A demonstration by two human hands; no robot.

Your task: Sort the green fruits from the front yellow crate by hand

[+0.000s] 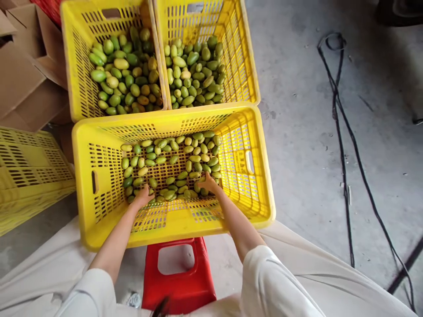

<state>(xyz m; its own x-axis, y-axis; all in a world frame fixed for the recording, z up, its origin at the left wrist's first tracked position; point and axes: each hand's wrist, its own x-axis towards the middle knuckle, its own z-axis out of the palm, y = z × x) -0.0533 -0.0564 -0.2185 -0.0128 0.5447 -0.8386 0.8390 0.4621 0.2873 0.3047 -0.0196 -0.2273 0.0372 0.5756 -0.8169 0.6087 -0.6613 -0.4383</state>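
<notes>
Small oval green-to-yellow fruit (pixel 161 160) lie in a loose single layer over the bottom of the near yellow crate (pixel 109 229). At the lower left of that layer, my left hand (pixel 143 196) reaches over the crate's near wall, its fingers curled about one oval fruit (pixel 151 192). My right hand (pixel 209 183) is low among the fruit at the right, thumb and fingers spread apart. Another fruit (pixel 204 192) shows just beneath it. The fingertips of both hands are partly hidden.
Two more yellow crates, left (pixel 76 66) and right (pixel 244 57), stand behind with heaped fruit. Another yellow crate (pixel 33 171) and open cardboard boxes (pixel 23 83) are at the left. A red stool (pixel 178 281) is below the near crate. Black cable (pixel 343 176) lies on the concrete floor.
</notes>
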